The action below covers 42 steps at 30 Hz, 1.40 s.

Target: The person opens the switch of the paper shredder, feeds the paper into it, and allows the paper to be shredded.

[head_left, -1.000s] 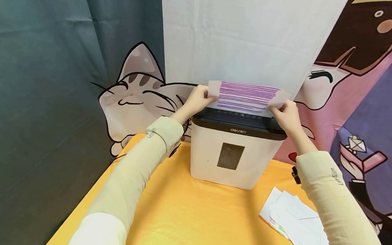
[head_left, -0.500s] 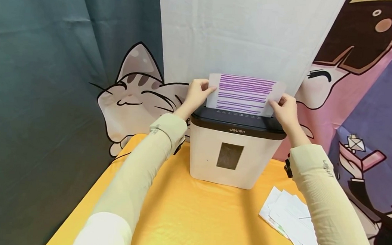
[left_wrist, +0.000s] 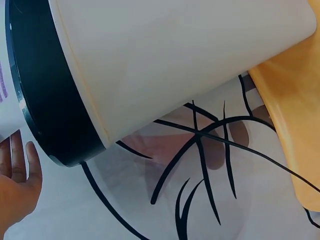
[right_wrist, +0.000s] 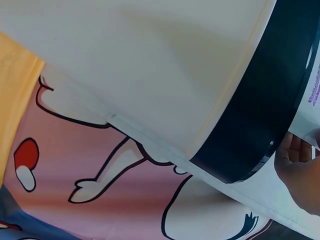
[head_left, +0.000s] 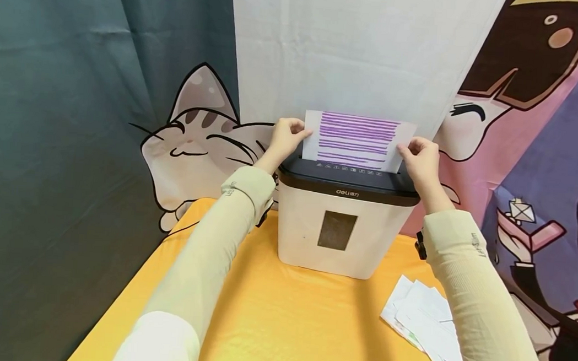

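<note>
- Standing upright between both hands, the sheet with purple lines has its lower edge in the slot of the shredder.
- Left hand pinches the sheet's left edge, fingers curled round it.
- Right hand pinches the right edge likewise.
- Below the hands, the shredder sits on the yellow table.
- Near the right forearm lies a paper pile.

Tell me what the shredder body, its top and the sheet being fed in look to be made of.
Shredder body: likely smooth cream plastic, with an even matt sheen. Its top: black plastic, slightly glossy. Sheet: thin white paper with purple lines, standing upright between both hands.
</note>
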Tool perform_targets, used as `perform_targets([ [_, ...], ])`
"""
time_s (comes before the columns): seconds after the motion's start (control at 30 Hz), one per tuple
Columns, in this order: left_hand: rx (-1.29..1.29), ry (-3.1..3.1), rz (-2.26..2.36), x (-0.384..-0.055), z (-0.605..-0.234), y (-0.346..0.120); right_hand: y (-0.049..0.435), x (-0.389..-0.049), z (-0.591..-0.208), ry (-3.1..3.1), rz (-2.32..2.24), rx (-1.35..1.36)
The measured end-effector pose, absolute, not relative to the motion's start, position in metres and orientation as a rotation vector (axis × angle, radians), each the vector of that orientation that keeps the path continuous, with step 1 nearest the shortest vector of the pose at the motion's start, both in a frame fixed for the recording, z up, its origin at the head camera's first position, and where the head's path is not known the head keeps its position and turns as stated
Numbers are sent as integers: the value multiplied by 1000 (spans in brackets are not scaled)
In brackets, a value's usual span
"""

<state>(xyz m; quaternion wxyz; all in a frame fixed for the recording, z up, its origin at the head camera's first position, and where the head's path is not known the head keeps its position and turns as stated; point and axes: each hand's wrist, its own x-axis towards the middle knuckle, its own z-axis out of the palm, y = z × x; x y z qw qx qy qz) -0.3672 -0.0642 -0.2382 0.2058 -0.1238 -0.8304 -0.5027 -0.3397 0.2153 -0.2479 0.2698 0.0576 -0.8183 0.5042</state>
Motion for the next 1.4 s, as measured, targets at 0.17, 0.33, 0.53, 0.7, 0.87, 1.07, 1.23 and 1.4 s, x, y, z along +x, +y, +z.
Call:
perform_targets([
  [0.17, -333, -2331, -1394, -368, -240, -64, 215, -340, -249, -2250, 1288, 141],
  [0.33, -341, -2337, -1382, -369, -242, -62, 217, -338, -252, -2289, 1238, 125],
  [0.53, -335, -2370, -1330, -369, -245, -63, 220, -337, -257, -2356, 1202, 133],
  [0.7, -308, -2437, -1272, -368, -249, -65, 221, -337, -260, -2386, 1203, 144],
  [0.87, -297, -2476, -1251, -367, -252, -65, 222, -337, -263, -2410, 1170, 165],
  [1.07, -301, -2494, -1207, -366, -255, -65, 220, -337, -263, -2413, 1108, 164],
  [1.23, -313, -2478, -1198, -366, -255, -63, 219, -337, -262, -2398, 1103, 162],
  [1.4, -335, -2462, -1208, -364, -255, -61, 218, -337, -264, -2398, 1101, 157],
])
